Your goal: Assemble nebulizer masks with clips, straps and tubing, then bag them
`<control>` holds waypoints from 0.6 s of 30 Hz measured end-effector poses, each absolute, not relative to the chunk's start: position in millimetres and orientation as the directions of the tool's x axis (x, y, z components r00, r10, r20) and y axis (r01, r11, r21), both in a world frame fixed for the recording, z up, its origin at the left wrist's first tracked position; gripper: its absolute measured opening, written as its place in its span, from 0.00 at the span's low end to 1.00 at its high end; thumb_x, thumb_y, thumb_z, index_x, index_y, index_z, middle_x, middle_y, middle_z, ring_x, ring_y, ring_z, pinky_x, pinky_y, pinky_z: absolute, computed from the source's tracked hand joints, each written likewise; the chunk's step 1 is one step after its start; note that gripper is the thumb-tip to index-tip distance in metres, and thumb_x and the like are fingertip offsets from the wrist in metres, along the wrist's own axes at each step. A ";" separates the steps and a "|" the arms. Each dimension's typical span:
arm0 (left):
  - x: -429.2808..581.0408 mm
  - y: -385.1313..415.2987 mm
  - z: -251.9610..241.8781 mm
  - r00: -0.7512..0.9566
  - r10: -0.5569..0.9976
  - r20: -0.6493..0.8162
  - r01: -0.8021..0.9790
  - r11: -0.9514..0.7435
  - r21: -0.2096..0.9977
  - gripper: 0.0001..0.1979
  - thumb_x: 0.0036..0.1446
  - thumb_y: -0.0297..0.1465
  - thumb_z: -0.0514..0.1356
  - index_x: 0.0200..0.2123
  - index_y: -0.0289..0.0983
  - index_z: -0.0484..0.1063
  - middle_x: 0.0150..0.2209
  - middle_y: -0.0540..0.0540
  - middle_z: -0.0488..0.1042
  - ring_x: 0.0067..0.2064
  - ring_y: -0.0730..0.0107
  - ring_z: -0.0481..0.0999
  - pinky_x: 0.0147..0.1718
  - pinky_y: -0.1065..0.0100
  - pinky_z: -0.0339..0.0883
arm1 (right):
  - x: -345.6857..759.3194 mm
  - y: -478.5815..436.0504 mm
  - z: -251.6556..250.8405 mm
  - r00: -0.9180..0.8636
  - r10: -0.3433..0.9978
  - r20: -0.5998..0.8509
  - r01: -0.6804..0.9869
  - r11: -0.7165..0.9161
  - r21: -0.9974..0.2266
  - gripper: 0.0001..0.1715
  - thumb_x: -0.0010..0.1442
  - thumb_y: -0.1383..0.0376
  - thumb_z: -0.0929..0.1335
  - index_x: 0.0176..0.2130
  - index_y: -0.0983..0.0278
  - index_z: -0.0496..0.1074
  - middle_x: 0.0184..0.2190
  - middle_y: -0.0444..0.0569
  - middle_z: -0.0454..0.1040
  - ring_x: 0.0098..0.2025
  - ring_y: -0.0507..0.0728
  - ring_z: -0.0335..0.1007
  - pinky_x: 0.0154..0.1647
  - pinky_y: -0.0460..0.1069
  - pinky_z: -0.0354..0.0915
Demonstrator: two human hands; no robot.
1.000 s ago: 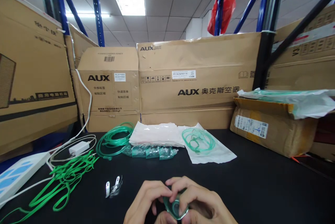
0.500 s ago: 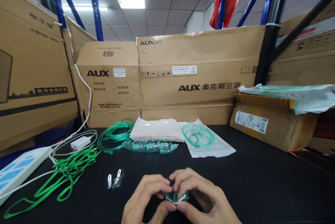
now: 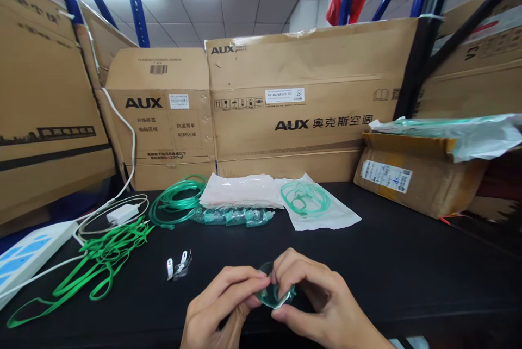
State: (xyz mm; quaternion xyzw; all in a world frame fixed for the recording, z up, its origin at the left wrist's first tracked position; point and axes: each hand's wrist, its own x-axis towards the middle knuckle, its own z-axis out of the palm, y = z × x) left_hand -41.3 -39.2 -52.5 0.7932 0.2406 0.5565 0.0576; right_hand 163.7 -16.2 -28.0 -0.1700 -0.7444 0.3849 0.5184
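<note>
1 translucent green, cup-shaped plastic piece (image 3: 267, 297), over black desk (image 3: 387, 270); long axis and direction obscured by fingers. Bare left hand (image 3: 224, 303) and bare right hand (image 3: 320, 294), both partly closed, grip its opposite sides.

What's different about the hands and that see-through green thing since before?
The left hand moved its thumb from the near edge to the left side of the see-through green thing, away from the right hand. Neither hand let go. The green straps and white packets stayed put.
</note>
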 end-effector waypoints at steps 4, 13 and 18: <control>-33.4 -43.7 -59.5 0.197 0.494 0.847 0.309 -0.851 0.425 0.16 0.68 0.21 0.58 0.54 0.42 0.77 0.45 0.44 0.80 0.44 0.68 0.82 0.39 0.77 0.77 | 167.5 -18.3 -25.0 -0.442 0.694 0.569 -0.115 0.585 -0.803 0.08 0.55 0.63 0.78 0.32 0.62 0.78 0.31 0.47 0.77 0.35 0.54 0.71 0.38 0.50 0.66; -30.3 -43.2 -58.0 0.216 0.449 0.867 0.328 -0.870 0.369 0.11 0.70 0.24 0.57 0.47 0.40 0.78 0.41 0.44 0.79 0.43 0.67 0.79 0.41 0.70 0.74 | 168.7 -20.8 -17.4 -0.496 0.660 0.563 -0.062 0.620 -0.782 0.01 0.58 0.67 0.75 0.33 0.62 0.82 0.30 0.47 0.82 0.33 0.55 0.71 0.43 0.53 0.66; -25.9 -41.1 -58.5 0.122 0.459 0.880 0.384 -0.839 0.384 0.10 0.73 0.35 0.55 0.42 0.41 0.76 0.40 0.45 0.79 0.44 0.64 0.75 0.45 0.65 0.68 | 169.4 -21.1 -19.1 -0.487 0.656 0.577 -0.081 0.624 -0.777 0.01 0.58 0.66 0.76 0.33 0.61 0.83 0.29 0.48 0.81 0.34 0.55 0.72 0.40 0.53 0.67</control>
